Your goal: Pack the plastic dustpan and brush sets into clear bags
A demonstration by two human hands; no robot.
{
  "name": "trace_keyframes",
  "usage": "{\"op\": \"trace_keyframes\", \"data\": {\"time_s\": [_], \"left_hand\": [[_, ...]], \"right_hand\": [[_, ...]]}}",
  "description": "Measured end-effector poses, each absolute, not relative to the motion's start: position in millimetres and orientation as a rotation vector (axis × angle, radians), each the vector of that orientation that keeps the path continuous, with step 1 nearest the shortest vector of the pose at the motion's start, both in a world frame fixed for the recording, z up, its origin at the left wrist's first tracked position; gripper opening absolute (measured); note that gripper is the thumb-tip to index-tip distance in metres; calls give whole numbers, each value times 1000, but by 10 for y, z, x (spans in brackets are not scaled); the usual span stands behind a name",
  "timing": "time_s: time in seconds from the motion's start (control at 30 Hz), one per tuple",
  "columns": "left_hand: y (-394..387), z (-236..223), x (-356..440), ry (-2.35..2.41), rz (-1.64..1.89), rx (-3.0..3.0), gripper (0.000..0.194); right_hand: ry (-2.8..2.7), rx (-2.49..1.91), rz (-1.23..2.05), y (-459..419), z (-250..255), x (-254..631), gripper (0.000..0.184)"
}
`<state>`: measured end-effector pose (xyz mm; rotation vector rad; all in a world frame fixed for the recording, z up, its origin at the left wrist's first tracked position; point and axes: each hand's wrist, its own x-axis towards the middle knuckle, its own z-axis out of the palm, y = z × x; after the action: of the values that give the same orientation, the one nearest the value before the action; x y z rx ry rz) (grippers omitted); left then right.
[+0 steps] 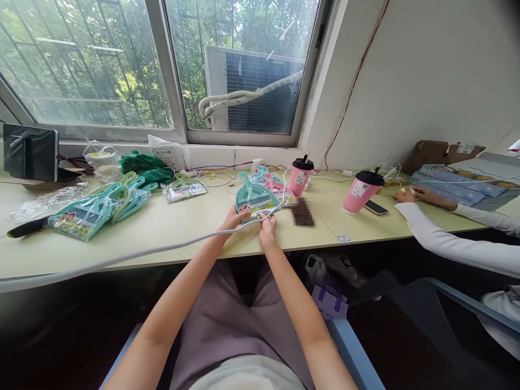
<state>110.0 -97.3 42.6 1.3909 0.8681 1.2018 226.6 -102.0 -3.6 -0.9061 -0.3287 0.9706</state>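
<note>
A teal dustpan set in a clear plastic bag (pixel 254 200) lies on the pale green table (pixel 182 227) right in front of me. My left hand (pixel 233 219) grips its near left edge with closed fingers. My right hand (pixel 267 225) pinches the near right edge of the same bag. A white cable (pixel 162 249) runs across my left wrist and over the bag. Behind the teal set lies a pink dustpan set (pixel 276 187).
A pile of bagged teal dustpan sets (pixel 101 208) lies at the left, beside a black knife (pixel 26 227). Two pink cups (pixel 300 174) (pixel 360 190) and a phone (pixel 376 207) stand at the right. Another person's white sleeve (pixel 447 241) reaches over blue boxes (pixel 459 187).
</note>
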Motion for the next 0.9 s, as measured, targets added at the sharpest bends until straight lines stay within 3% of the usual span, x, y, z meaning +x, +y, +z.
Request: {"op": "trace_keyframes", "data": {"time_s": [0.73,0.8,0.9], "left_hand": [[-810,292,1085,877,1289,1264,32],[-796,306,1034,878,1247,1179,32],[-736,356,879,793,1143,1132,30]], "right_hand": [[-475,-815,1074,-1169,68,2329,12],[-598,-819,1105,-1280,104,2436,16],[-841,-893,1015,-1517,156,2743,37]]}}
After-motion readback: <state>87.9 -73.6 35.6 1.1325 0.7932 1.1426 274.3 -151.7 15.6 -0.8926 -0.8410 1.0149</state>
